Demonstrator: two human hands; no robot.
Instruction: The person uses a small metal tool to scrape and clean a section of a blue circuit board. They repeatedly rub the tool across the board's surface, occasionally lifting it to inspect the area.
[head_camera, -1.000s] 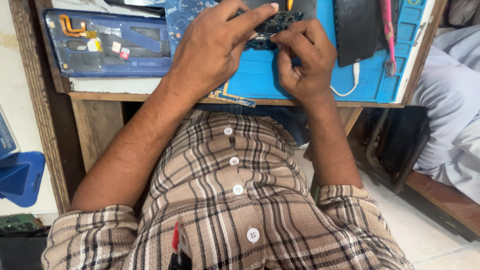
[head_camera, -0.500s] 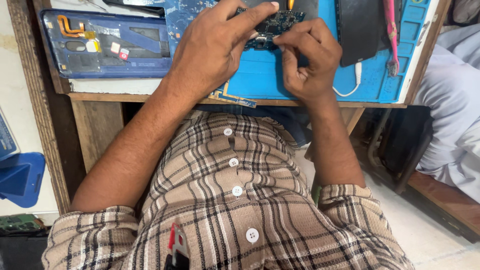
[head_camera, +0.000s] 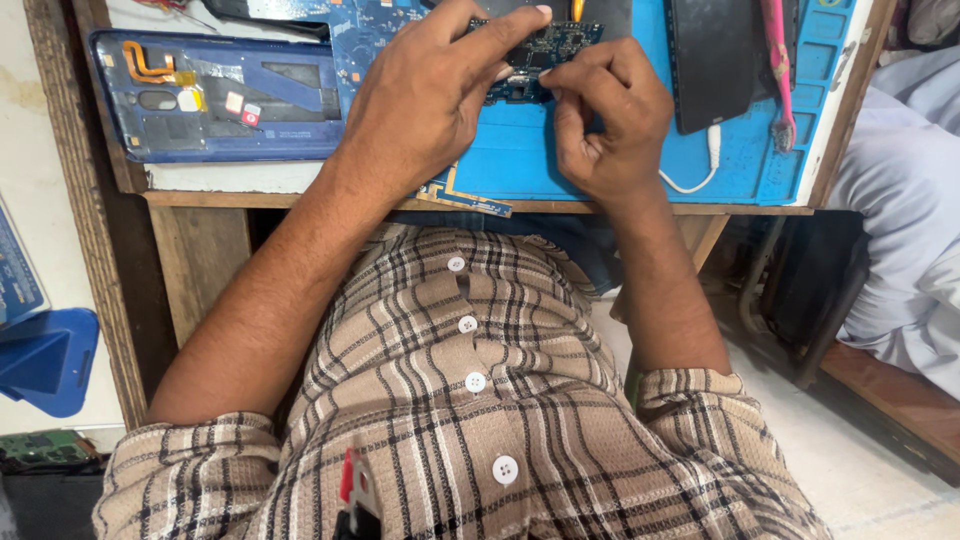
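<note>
Left hand (head_camera: 425, 100): upper middle of the frame, fingers clamped on the circuit board (head_camera: 535, 55), steadying it over the blue mat (head_camera: 520, 160).
Right hand (head_camera: 605, 125): fingers pinched narrow at the board's lower edge; anything held is hidden.
Upper left: opened phone frame (head_camera: 215, 95) set aside on the bench (head_camera: 300, 198).
Upper right: dark phone (head_camera: 712, 60), pink tool (head_camera: 778, 60).

circuit board (head_camera: 540, 50) on mat (head_camera: 520, 160), phone frame (head_camera: 220, 95) left

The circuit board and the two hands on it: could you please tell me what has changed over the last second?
Hardly anything. Both hands, left and right, keep their pinch on the circuit board over the blue mat; only the fingers shift slightly. The opened phone back and dark phone lie as before.
</note>
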